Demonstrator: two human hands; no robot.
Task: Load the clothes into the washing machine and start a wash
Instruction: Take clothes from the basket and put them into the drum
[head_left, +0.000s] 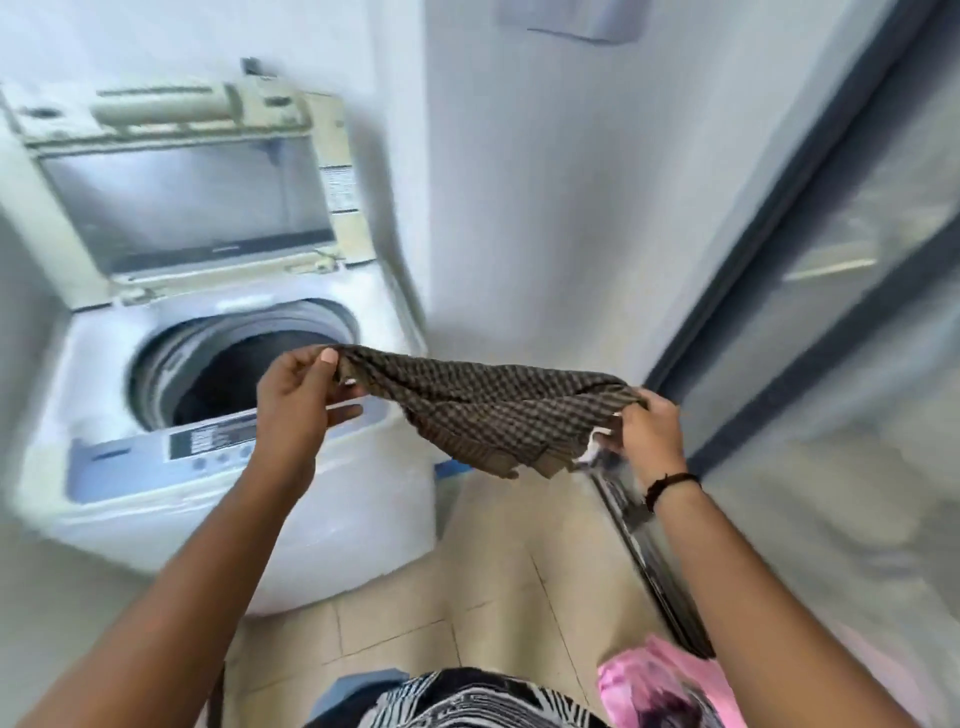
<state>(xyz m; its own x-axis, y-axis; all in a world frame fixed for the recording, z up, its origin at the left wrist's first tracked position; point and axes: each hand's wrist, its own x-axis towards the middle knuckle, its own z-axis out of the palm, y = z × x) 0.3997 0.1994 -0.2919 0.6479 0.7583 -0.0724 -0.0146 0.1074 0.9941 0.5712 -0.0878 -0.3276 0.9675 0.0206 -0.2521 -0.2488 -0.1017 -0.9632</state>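
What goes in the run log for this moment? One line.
hands: left, right hold checked cloth | washer lid up | cloth not in drum

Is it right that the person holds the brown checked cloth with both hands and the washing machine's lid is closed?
Not quite. The lid is open, standing upright behind the drum opening, as the head view shows. The rest is right: the left hand and the right hand each pinch an end of the brown checked cloth, stretched between them beside the washing machine.
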